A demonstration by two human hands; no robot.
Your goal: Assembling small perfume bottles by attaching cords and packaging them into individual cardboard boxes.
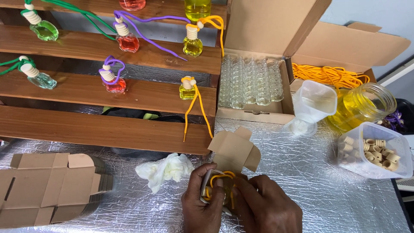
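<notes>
My left hand (200,203) grips a small brown cardboard box (233,150) whose flaps stand open above my fingers. My right hand (265,207) is shut around a small bottle with a yellow cord (221,177), pressing it into the mouth of the box. The bottle itself is mostly hidden by my fingers. Both hands meet at the bottom centre, over the silver foil-covered table (302,172).
Flat box blanks (47,187) lie at the left, a crumpled white cloth (166,169) beside my hands. Wooden shelves (108,129) hold green, red and yellow filled bottles. Behind: a carton of empty glass bottles (250,82), yellow cords (330,73), funnel (314,105), jar of yellow liquid (362,108), tub of caps (375,151).
</notes>
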